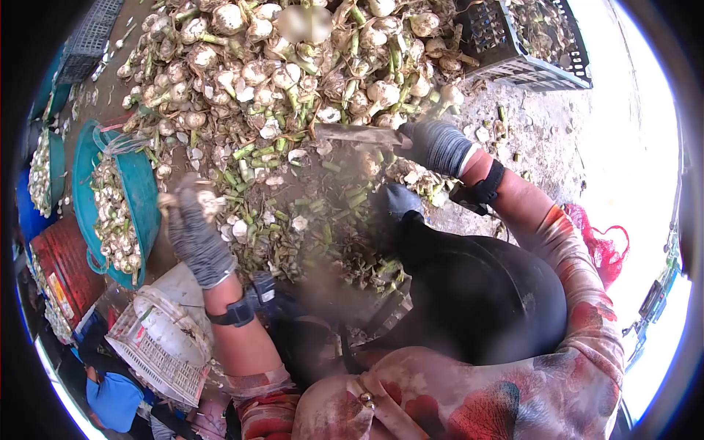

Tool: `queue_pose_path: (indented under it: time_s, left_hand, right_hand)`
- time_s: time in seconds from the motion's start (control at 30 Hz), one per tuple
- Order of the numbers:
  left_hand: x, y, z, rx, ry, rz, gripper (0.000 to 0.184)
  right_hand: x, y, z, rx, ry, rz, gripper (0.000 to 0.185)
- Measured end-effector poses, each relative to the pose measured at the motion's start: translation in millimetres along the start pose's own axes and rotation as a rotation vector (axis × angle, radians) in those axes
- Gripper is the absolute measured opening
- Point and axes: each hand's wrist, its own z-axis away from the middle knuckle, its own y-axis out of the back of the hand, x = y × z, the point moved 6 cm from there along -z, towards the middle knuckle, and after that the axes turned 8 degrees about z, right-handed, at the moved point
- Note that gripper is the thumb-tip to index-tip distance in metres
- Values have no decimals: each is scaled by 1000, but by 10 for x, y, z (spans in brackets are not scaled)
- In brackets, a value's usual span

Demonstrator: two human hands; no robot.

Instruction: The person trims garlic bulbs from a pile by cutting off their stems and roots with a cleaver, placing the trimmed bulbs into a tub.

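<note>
My left hand, in a grey striped glove, is closed around a garlic bulb whose pale side shows beside the fingers. It hangs between the teal basin and the green stem scraps. On the right, my right hand, gloved too, grips a knife; its wide, dirty blade points left, flat along the lower edge of a large heap of garlic bulbs. The fingertips of both hands are partly blurred or hidden.
A teal basin of garlic stands left, near a red bucket and a white crate. A black crate is at the upper right. Another person shows at the lower left. A red net lies right.
</note>
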Motion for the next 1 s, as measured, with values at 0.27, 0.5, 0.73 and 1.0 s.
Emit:
queue_pose_path:
  time_s: [0.27, 0.5, 0.73, 1.0]
  left_hand:
    - [-453, -802, 219, -296, 192, 131, 55]
    - [-1105, -2325, 616, -558, -411, -1162, 76]
    - [-972, -1854, 713, -615, -98, 6, 67]
    - [-977, -1573, 825, -704, -15, 57, 62]
  right_hand:
    - [186, -226, 270, 312, -167, -445, 30]
    - [46, -298, 425, 239, -12, -302, 32]
    - [-286, -359, 479, 9, 191, -250, 34]
    - [-558, -140, 510, 168, 386, -151, 33]
